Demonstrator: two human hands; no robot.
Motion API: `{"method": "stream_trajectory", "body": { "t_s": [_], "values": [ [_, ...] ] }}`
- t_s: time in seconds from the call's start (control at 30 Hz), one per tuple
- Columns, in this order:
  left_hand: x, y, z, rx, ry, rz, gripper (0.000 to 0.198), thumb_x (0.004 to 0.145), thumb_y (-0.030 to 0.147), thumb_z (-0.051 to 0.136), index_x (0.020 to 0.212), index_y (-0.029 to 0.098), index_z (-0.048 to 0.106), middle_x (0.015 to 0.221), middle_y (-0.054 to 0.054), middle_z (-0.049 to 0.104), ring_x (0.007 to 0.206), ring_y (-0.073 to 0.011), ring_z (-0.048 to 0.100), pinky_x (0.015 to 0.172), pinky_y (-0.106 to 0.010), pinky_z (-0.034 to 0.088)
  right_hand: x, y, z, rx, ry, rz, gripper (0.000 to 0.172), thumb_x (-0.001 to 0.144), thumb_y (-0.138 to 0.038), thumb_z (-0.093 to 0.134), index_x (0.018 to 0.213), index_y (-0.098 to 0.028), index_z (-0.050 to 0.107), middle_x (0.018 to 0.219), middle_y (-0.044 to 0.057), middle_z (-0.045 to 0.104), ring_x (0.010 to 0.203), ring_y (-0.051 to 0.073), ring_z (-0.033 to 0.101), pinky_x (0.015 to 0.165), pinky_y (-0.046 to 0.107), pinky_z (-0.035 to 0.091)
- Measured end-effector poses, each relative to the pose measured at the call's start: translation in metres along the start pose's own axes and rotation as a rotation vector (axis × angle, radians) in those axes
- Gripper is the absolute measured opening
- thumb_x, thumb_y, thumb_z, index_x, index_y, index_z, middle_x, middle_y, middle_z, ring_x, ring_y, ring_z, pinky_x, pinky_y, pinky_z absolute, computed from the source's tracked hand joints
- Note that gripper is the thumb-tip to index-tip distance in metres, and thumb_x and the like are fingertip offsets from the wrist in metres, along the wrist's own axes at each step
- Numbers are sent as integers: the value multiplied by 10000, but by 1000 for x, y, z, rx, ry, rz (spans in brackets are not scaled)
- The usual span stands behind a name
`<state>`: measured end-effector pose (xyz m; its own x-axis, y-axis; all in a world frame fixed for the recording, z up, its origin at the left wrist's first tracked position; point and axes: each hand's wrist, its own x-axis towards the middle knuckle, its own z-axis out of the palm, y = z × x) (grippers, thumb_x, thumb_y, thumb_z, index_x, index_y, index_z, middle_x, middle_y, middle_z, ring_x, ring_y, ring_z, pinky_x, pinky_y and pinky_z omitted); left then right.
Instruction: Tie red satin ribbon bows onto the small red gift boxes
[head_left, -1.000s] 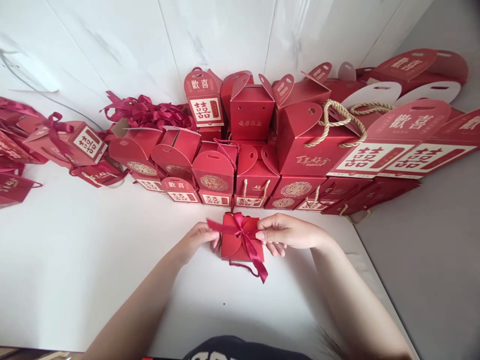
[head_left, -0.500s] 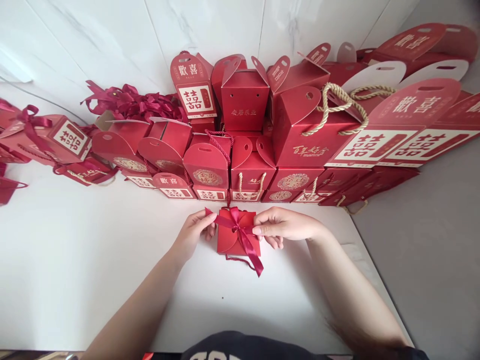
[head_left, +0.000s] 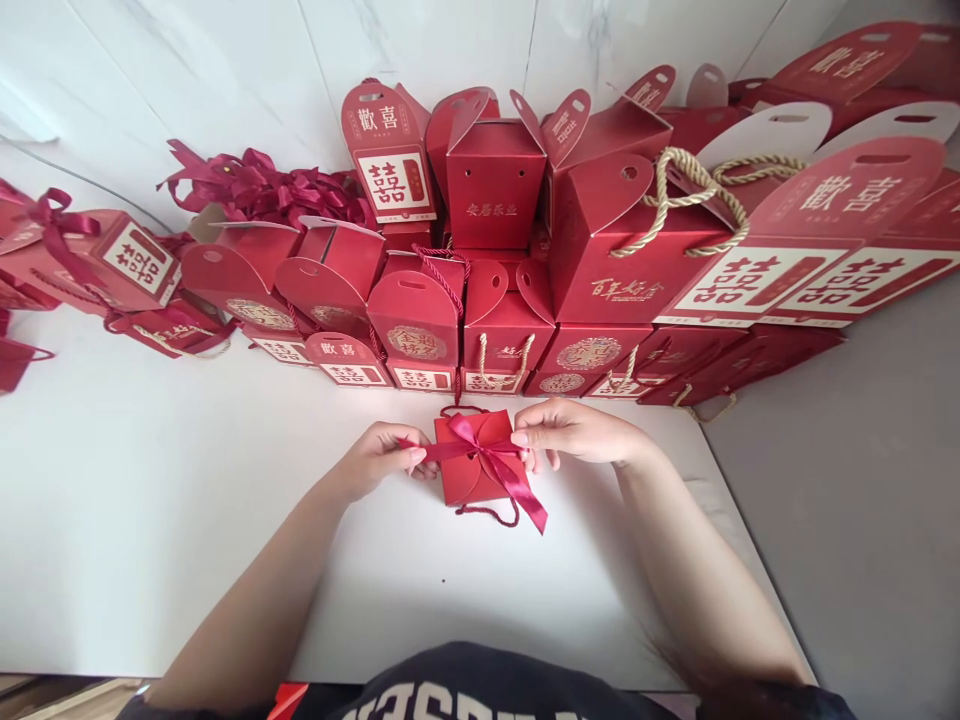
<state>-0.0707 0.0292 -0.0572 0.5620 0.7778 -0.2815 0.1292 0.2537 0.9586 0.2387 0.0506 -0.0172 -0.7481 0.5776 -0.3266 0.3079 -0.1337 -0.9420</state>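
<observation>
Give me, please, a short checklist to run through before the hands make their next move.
1. Left hand pinching one end of the ribbon: ok.
2. Right hand holding the ribbon at the bow's other side: ok.
3. Top flaps of the small red box folded down: ok.
4. Knot pulled tight: cannot tell.
5. Stacked boxes apart from both hands: ok.

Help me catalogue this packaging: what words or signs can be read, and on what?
"歡喜": flap of the upper box, and others.
"囍": white panel below that, and others.
"百年好合": large rope-handled box.
"安居乐业": two-hole box.
Too blurred: round gold seal.
Too small: red bar print.
Shirt: lettering partly cut off, unreadable.
Front box: none seen.
</observation>
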Motion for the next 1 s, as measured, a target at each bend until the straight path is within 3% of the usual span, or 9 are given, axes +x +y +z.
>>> {"method": "stream_trajectory", "body": {
  "t_s": [0.2,0.33,0.37,0.4,0.53,0.67,0.73,0.8,1.0],
  "values": [
    [-1,3,-3,21,-116,-66,287,828,335,640,613,151,598,755,-52,725,696,-161,653,647,-251,489,4,1,2,24,13,-31,413,906,-539,573,742,-161,592,670,14,673,611,112,625,549,207,471],
    [-12,27,-13,207,-460,-194,236,811,391,663,801,158,700,840,-105,736,707,-190,639,625,-266,473,6,-6,7,17,69,-86,433,910,-554,557,706,-172,546,525,-27,596,490,91,552,492,202,423],
    [-15,34,-16,236,-478,-217,256,807,411,670,889,170,695,827,-94,723,695,-188,628,618,-266,467,6,-8,8,22,79,-83,429,909,-559,556,715,-175,542,493,-39,576,462,89,534,474,199,409],
    [-18,41,-17,257,-415,-218,293,809,433,667,970,188,672,787,-65,696,672,-178,607,601,-257,452,7,-9,9,29,84,-78,422,905,-563,558,733,-178,544,475,-46,566,442,87,522,459,196,399],
    [-14,63,-12,401,105,-21,316,877,431,584,1127,238,591,686,37,508,619,-125,472,579,-214,363,8,-11,11,38,93,-94,388,887,-555,591,793,-179,562,483,-52,576,434,83,519,444,186,393],
    [5,70,1,423,-67,133,359,881,358,585,1213,222,585,623,63,374,575,-107,368,575,-221,310,7,-10,12,41,85,-106,385,881,-555,597,807,-178,575,530,-39,612,456,80,533,457,183,413],
    [14,68,6,425,-139,155,269,853,345,619,1066,184,654,594,65,349,548,-96,331,552,-226,282,6,-9,12,44,79,-95,403,877,-568,595,792,-174,576,550,-31,621,466,80,531,476,190,434],
    [20,67,8,436,-159,152,203,819,338,659,928,166,669,578,69,344,529,-83,307,534,-225,258,5,-8,11,40,81,-87,420,871,-576,598,768,-170,569,550,-29,612,468,78,517,484,195,438],
    [24,70,15,443,-152,71,366,720,353,754,1005,200,583,562,101,376,505,-70,300,538,-203,277,2,-5,9,9,106,-98,418,865,-571,609,763,-168,566,585,-19,606,505,84,517,519,210,443]
  ]
}}
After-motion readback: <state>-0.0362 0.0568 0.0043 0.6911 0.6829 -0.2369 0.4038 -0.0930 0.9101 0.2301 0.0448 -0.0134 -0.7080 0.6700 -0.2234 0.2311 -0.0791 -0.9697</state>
